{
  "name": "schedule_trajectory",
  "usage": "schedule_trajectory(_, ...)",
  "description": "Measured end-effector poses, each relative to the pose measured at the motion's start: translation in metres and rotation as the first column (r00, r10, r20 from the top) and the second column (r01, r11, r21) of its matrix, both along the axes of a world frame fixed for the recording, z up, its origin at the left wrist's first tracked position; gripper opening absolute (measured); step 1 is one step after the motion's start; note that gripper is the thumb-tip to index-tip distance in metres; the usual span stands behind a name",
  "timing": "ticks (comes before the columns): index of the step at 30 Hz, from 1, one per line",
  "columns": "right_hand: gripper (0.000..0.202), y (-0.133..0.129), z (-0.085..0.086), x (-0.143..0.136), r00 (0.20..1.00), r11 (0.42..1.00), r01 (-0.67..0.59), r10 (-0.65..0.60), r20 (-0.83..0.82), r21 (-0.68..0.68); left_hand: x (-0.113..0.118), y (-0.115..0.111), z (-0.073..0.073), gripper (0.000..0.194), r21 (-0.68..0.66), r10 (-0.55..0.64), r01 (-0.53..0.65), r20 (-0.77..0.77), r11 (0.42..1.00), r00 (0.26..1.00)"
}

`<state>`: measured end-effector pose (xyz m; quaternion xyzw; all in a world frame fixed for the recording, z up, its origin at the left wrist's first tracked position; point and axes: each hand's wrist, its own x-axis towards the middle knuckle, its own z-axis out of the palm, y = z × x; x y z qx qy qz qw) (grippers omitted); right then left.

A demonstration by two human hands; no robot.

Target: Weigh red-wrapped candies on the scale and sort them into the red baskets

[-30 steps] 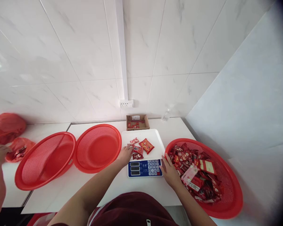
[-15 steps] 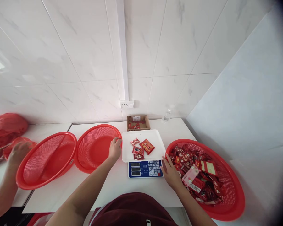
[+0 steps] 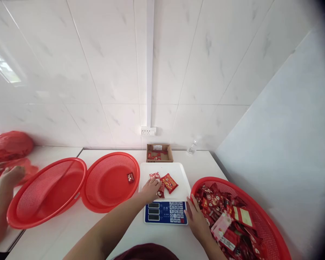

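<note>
My left hand (image 3: 151, 190) reaches over the white scale tray (image 3: 178, 171), its fingers on the small red packets near the tray's left part and partly covering them. A larger red and orange packet (image 3: 169, 183) lies beside the fingertips, and a white-and-red packet (image 3: 154, 175) lies just above them. My right hand (image 3: 195, 216) rests with fingers apart at the tray's right front corner, by the rim of the full basket, holding nothing. Below the tray shows the blue keypad (image 3: 165, 213) of the scale. One small packet (image 3: 130, 177) lies in the middle red basket (image 3: 108, 184).
A full red basket (image 3: 271, 224) of packets stands at right, another red basket (image 3: 47, 193) at left. Behind the tray are a cardboard box (image 3: 159, 153) and a clear bottle (image 3: 192, 147). Another person's hands (image 3: 12, 175) handle a red bag (image 3: 28, 169) at far left.
My left hand has moved from the middle basket's rim onto the tray's packets. A small packet now shows in that basket. The view has tilted up slightly; my right hand stays at the tray corner.
</note>
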<state>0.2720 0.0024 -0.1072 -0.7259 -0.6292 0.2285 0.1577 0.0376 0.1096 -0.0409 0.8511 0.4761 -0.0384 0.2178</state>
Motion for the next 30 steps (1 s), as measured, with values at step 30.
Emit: schedule_trajectory(30,0.055,0.000,-0.001,0.001,1.000,1.000,0.011,-0.010,-0.028,0.016,-0.040,0.026,0.001,0.047,0.095,0.257,-0.262,0.065,0.960,0.964)
